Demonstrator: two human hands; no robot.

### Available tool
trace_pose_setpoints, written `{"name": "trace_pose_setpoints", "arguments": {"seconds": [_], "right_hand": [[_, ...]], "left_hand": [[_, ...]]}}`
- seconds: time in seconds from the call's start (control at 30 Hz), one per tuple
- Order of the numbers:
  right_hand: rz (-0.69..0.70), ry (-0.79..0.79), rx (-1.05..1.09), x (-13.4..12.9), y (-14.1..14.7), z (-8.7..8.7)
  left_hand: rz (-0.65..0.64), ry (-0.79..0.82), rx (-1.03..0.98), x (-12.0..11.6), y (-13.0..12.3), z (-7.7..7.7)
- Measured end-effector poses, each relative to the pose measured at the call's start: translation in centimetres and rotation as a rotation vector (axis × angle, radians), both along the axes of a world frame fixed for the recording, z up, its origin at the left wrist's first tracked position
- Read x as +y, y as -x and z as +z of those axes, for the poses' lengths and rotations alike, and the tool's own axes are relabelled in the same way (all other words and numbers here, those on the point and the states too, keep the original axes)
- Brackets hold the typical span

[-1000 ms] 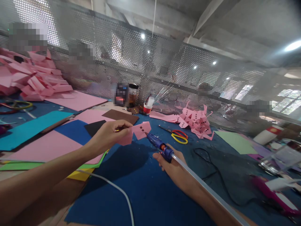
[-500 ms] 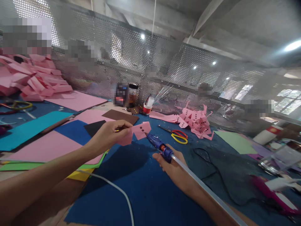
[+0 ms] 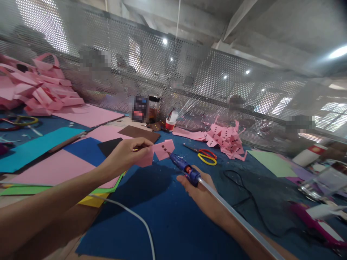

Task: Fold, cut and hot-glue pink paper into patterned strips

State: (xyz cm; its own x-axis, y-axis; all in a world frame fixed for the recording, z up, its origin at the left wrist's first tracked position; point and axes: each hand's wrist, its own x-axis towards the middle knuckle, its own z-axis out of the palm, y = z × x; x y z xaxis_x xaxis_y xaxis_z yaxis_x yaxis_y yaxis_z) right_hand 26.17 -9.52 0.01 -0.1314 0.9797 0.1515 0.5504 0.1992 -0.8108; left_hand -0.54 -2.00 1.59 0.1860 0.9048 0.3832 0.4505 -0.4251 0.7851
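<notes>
My left hand (image 3: 132, 153) pinches a folded piece of pink paper (image 3: 163, 150) that has small dark squares on it. The paper is held up above the blue table. In my right hand (image 3: 200, 184) is a blue glue gun (image 3: 185, 168), with a long clear glue stick (image 3: 233, 213) running out of its back. The gun's nozzle is at the lower right edge of the pink paper; whether it touches I cannot tell. Beyond the gun lie scissors (image 3: 207, 157) with red and yellow handles.
Coloured sheets (image 3: 56, 168) are layered on the left, under a pile of folded pink strips (image 3: 46, 90). Dotted pink cutouts (image 3: 225, 139) lie at the back. A red and white cup (image 3: 170, 124) stands by the mesh panel. A black cord (image 3: 251, 196) and a white cable (image 3: 135, 213) cross the table.
Almost nothing differs. Both hands, the pink paper and the glue gun keep nearly the same places, with only a slight shift of the view.
</notes>
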Motion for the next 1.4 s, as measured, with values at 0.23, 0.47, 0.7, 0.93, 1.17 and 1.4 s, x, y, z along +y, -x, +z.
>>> {"name": "trace_pose_setpoints", "arguments": {"seconds": [0.23,0.47,0.7,0.93,1.17,1.4], "right_hand": [[-0.005,-0.023,0.001,-0.09,0.06,0.1],[-0.019,-0.027,0.005,-0.29,0.14,0.52],[-0.03,-0.016,-0.002,-0.24,0.08,0.51],[0.007,-0.03,0.012,-0.34,0.14,0.72],[0.002,-0.032,-0.002,-0.27,0.0,0.79],[0.01,-0.042,0.024,0.0,-0.61,0.09]], "left_hand": [[0.01,0.02,-0.013,-0.08,-0.05,0.06],[0.004,0.046,-0.033,-0.18,-0.21,0.05],[0.018,0.017,-0.028,-0.37,-0.38,0.47],[0.011,0.026,-0.016,-0.35,-0.27,0.39],[0.016,0.028,-0.02,-0.19,-0.28,0.29],[0.0,0.054,-0.025,-0.08,-0.24,0.02]]}}
